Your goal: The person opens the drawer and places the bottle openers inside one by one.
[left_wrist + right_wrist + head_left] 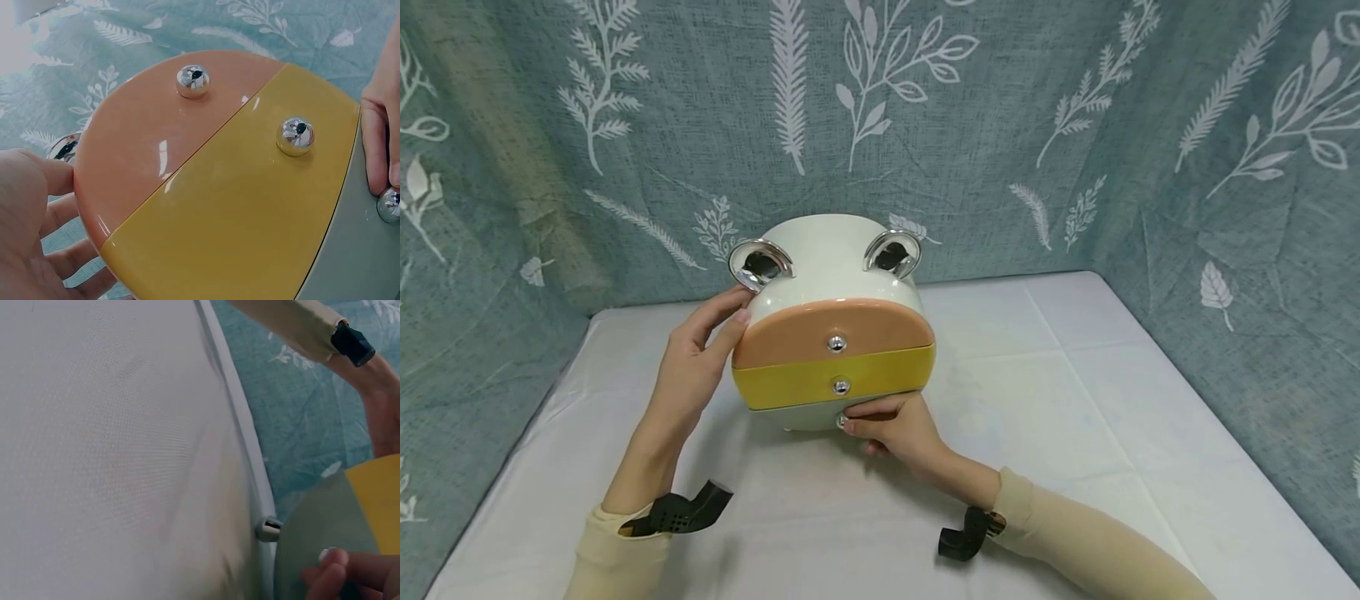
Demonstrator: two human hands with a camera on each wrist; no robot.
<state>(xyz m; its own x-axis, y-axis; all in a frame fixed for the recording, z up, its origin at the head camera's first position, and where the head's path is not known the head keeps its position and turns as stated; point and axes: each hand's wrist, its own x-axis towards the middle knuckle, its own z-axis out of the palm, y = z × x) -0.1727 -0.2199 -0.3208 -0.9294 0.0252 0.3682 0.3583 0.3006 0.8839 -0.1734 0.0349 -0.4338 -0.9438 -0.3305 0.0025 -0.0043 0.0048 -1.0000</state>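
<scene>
A glossy white cabinet [835, 242] shaped like an animal's head, with chrome-ringed eyes, stands on the table. Its front has an orange drawer [790, 329] at the top, a yellow drawer [797, 383] in the middle and a pale green drawer [312, 519] at the bottom, each with a round chrome knob. My left hand [696, 358] rests against the cabinet's left side, with fairly straight fingers reaching behind the front edge. With thumb and forefinger, my right hand [898, 429] pinches the bottom drawer's knob [390, 205]. No gap shows around the drawers.
A white cloth covers the table [1022, 400]. Blue-green curtains [700, 125] with white leaf prints hang behind it and at both sides. Under the cabinet, a short chrome foot [269, 529] shows. Each wrist carries a black camera mount [681, 512].
</scene>
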